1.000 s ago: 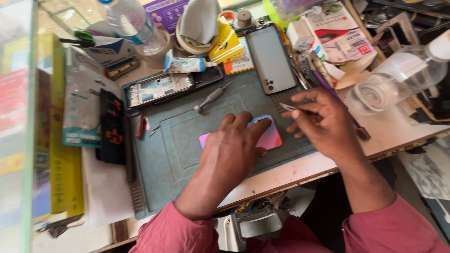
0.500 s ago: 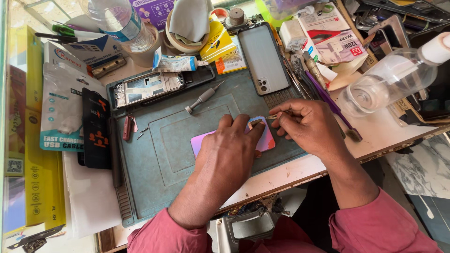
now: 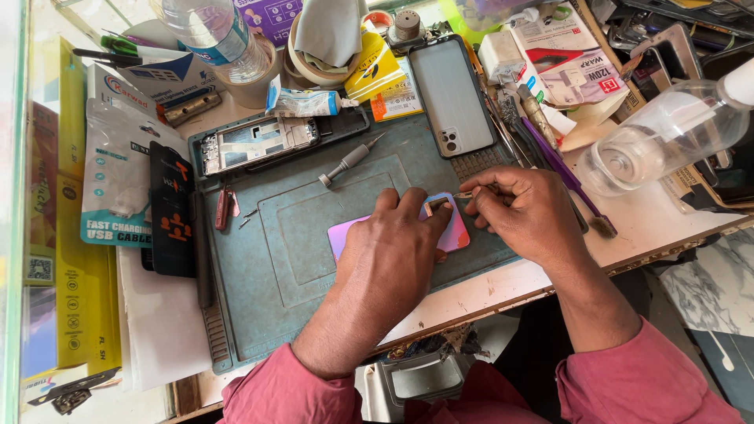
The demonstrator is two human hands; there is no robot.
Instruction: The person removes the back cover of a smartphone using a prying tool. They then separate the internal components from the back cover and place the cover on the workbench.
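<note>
A phone back cover [image 3: 454, 234] with a pink and violet sheen lies flat on the grey-green work mat [image 3: 306, 235]. My left hand [image 3: 393, 251] presses down on it, covering most of its middle, with the fingertips near the camera corner. My right hand [image 3: 522, 212] pinches a thin metal tool [image 3: 465, 194] whose tip meets the cover's upper right corner beside my left fingertips. Both sleeves are dark pink.
An opened phone frame [image 3: 259, 145] and a screwdriver [image 3: 349, 159] lie at the mat's far side. A dark phone [image 3: 449, 94] rests face down at the top. A clear plastic bottle [image 3: 667, 133] lies right. Boxes, packets and tools crowd the left and back.
The view has shifted slightly, so the mat sits more to the left. My right hand moved a little left, bringing the tool tip to the cover's corner; my left hand stays pressed on it.
</note>
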